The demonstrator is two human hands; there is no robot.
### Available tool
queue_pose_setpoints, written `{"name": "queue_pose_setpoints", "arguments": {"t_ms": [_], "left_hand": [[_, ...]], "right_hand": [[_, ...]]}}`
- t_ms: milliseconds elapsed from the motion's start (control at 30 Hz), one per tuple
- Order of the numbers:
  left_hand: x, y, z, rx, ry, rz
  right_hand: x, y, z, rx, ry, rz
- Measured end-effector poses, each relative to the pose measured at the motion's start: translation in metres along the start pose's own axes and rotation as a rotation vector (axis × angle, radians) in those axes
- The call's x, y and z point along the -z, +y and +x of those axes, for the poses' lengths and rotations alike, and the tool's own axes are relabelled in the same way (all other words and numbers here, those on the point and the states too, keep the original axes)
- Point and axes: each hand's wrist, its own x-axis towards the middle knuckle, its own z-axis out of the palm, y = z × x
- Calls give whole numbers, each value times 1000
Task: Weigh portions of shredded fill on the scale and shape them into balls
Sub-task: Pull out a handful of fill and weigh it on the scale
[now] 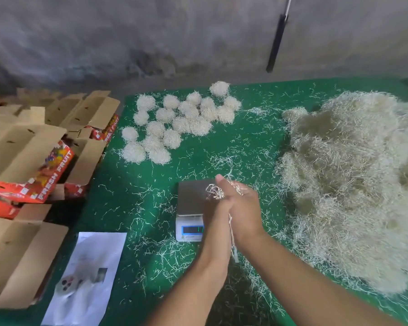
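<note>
Two hands, the left hand and right hand, were pressed palm to palm above the scale, fingers clenched around a wad of shredded fill; finished balls lay on the green tabletop beyond.

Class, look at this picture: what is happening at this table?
A person presses a small clump of shredded fill between the left hand and right hand, above the scale. Finished balls sit grouped at the back of the green table; a big loose pile lies to the right.
</note>
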Motion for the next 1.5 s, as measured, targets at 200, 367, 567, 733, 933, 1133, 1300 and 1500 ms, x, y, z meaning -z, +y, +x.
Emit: {"name": "queue_pose_setpoints", "arguments": {"t_ms": [200, 367, 567, 733, 933, 1133, 1300, 1500], "left_hand": [[39, 9, -15, -165, -76, 400], [62, 5, -21, -189, 126, 139], [49, -39, -12, 492, -196, -674], [34, -33, -18, 445, -178, -839], [24, -9, -28, 400, -18, -693], [28, -6, -28, 360, 247, -636], [33, -10, -8, 246, 304, -629], [62, 13, 19, 37, 569, -594]], "right_hand": [[12, -6, -5, 22, -48, -68], [15, -16, -7, -86, 25, -47], [13, -21, -12, -314, -231, -87], [13, -8, -18, -295, -461, 7], [17, 22, -23, 597, -374, -942], [21, 24, -24, 776, -417, -1054], [23, 27, -28, 707, -541, -864], [28, 27, -33, 311, -481, -519]]}}
